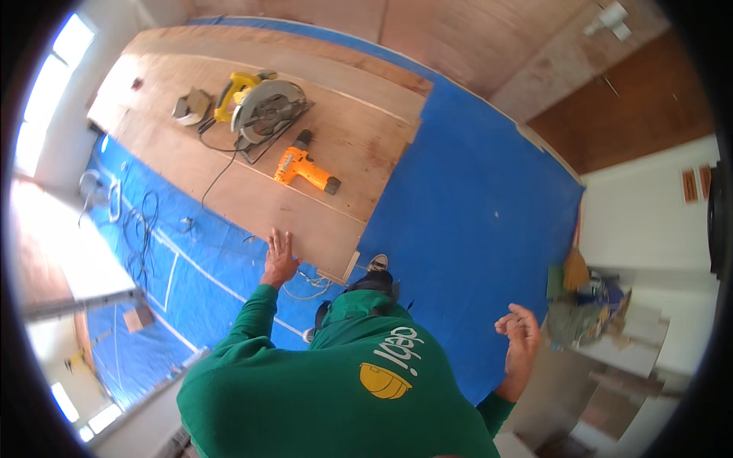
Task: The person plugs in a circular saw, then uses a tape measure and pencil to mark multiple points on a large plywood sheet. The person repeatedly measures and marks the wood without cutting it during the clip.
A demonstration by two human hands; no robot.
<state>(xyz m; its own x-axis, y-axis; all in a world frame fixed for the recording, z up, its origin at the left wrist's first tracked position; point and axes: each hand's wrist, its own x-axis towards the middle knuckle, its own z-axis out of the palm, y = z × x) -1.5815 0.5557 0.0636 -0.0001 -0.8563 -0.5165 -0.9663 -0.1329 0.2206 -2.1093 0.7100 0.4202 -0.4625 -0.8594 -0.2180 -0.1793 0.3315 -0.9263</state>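
Observation:
My left hand [280, 261] lies with stretched fingers on the near edge of a stack of plywood sheets [317, 233], and it holds nothing. My right hand [521, 343] hangs in the air over the right side, away from the sheets, empty, its fingers loosely bent and apart. On the plywood beyond my left hand rests an orange cordless drill [294, 164]. Farther back stands a yellow and grey circular saw [267, 108], its cord [220, 177] trailing over the sheet's near left edge. Beside the saw sits a small open cardboard box [192, 107].
Blue sheeting [466, 206] covers the floor around the plywood. Coiled cables [141, 229] lie at the left, near a metal rail [80, 304]. A light cord [311, 288] lies near my feet. A broom head [576, 269] and piled materials [584, 313] stand at the right.

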